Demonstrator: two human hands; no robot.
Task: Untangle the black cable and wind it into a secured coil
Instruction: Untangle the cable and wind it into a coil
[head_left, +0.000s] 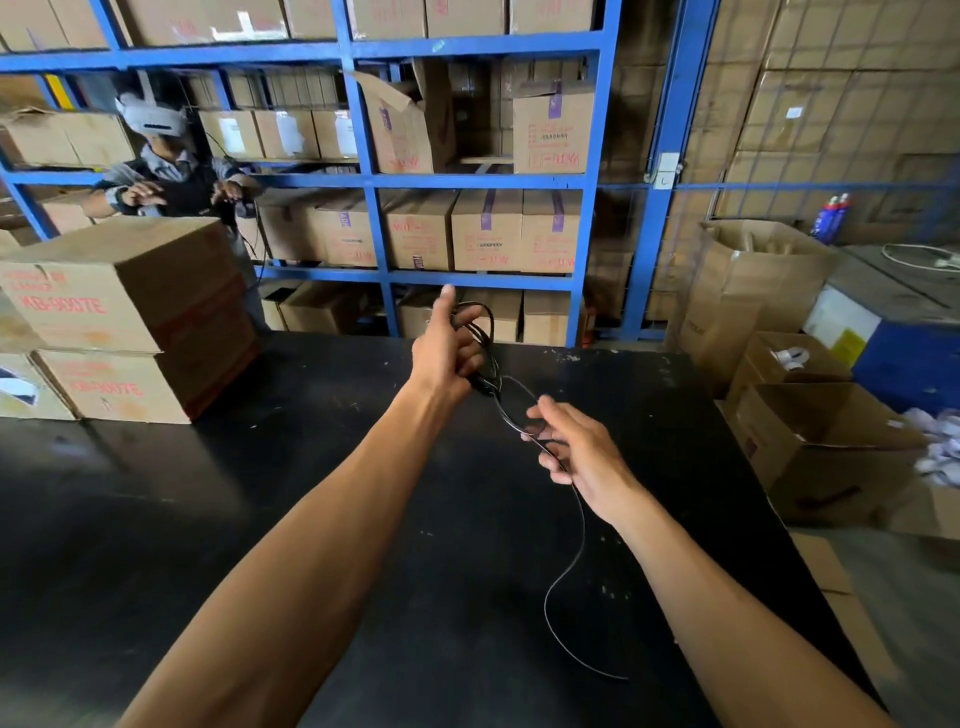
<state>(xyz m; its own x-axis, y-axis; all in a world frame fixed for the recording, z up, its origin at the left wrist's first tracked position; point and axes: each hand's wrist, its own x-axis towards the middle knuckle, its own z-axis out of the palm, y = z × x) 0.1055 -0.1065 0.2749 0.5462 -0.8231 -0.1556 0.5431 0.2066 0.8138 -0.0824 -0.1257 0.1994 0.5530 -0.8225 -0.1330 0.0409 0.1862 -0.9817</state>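
A thin black cable runs between both hands above the black table. My left hand is raised over the table's far part and grips a small bundle of cable loops, its index finger pointing up. My right hand is lower and to the right, fingers pinched on the cable strand just below a loop. From that hand the loose tail hangs down, curves left and lies on the table, ending near the front right.
Stacked cardboard boxes sit on the table's left. Blue shelving filled with boxes stands behind. Another person in a headset stands at the far left. Open cartons lie on the floor at the right.
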